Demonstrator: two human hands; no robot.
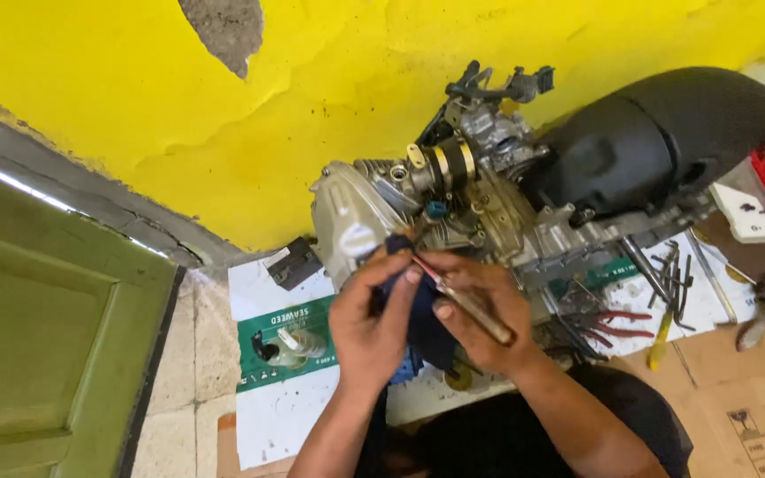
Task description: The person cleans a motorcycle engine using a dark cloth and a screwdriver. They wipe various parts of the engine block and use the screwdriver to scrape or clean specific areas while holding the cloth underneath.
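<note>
Nearest, two bare forearms rising from a dark lap. Left hand [369, 323] curled closed around a dark blue cloth [418, 310], thumb and forefinger pinching its upper edge. Right hand [480, 314] clenched on a slim brush [467, 305] with a worn wooden handle, the stem running slantwise from the palm up toward the left fingertips; tip pressed into the cloth just below the engine, bristles hidden, perhaps buried in the fold. Directly beyond the knuckles, a scooter engine [489, 204] on its side: dull cast aluminium, finned and greasy, pale rounded head cover at the left, a brass-banded black rubber intake sleeve on top, a smooth matte black plastic cover [657, 142] bulging at the right. Beneath all this, flattened cardboard [285, 354], white and green, over pale floor tiles. To the right, red-handled pliers [622, 323] and loose steel tools on the sheet. Farther off, rough yellow-painted wall [223, 106], plaster chipped to grey near the top; olive green door [46, 327] at the left.
</note>
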